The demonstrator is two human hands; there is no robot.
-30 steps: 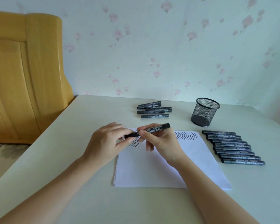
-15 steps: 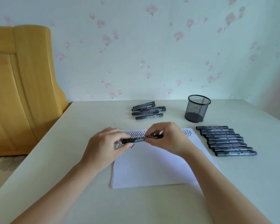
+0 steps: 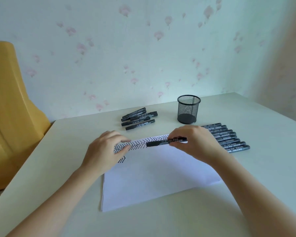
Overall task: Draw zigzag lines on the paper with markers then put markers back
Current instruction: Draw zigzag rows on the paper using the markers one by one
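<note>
Left hand [image 3: 106,149] released marker [image 3: 164,143], half-open over paper [image 3: 161,177]; right hand [image 3: 193,144] pinches it.

Matt white paper [image 3: 157,175]; black wire-mesh cup [image 3: 188,109]; smooth matt table [image 3: 246,194]

Floral wallpaper [image 3: 143,48], yellow wooden furniture [image 3: 10,117], pale table [image 3: 41,168]

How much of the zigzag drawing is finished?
Done: a zigzag row along the paper's far edge, and a second row barely begun. In hand: the right hand holds a capped marker; the left hand is empty. Left: the blank area, and putting markers back.
</note>
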